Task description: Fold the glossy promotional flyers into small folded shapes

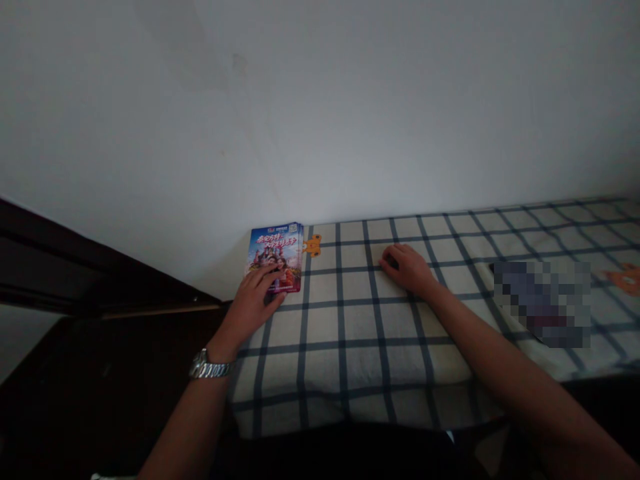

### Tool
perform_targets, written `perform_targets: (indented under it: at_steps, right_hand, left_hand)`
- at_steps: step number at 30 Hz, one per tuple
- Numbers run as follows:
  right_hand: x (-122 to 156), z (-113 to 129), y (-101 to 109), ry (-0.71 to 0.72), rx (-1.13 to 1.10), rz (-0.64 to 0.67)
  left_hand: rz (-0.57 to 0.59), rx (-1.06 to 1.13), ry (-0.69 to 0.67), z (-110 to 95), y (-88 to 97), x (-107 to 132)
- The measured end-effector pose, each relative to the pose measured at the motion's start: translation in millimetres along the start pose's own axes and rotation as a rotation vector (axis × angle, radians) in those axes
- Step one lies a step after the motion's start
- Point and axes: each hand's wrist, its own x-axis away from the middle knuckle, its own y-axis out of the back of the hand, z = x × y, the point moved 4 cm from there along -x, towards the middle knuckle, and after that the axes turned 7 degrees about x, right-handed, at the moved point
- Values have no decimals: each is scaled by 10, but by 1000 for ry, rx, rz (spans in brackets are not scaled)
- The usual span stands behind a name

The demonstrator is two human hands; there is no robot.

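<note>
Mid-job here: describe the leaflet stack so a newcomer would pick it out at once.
Find the pale wall, then the checked cloth below it. At the cloth's far left corner, the left hand rests on the leaflet stack. Its colourful cover, with a square code at top right, sets it apart from the orange cartoon print just to its right.

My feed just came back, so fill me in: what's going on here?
A person's left hand, with a metal watch on the wrist, lies over the lower part of a stack of colourful printed leaflets. The stack sits by the wall at the left end of a checked cloth. The right hand is on the cloth, loosely curled, nothing visible in it. Further right lies a pixelated item I can't identify.
</note>
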Motion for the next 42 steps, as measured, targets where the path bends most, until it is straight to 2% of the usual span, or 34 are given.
perform_targets:
  at_steps: [19,23,28,36,39,42]
  right_hand:
    - [22,-100,-32,3,-123,33]
    - [20,-107,-36,6,-134,35]
    - [13,-97,-18,-2,-140,48]
    - [13,-76,0,-5,-152,35]
    - [6,-85,-5,5,-170,31]
    - [4,-109,-18,8,-203,15]
  left_hand:
    - [22,65,44,16,40,30]
    - [14,72,127,29,67,58]
    - [-56,58,243,27,94,61]
    - [-129,68,277,-78,157,-7]
    - [-151,28,247,-203,178,-49]
    - [-139,44,160,-421,145,-141]
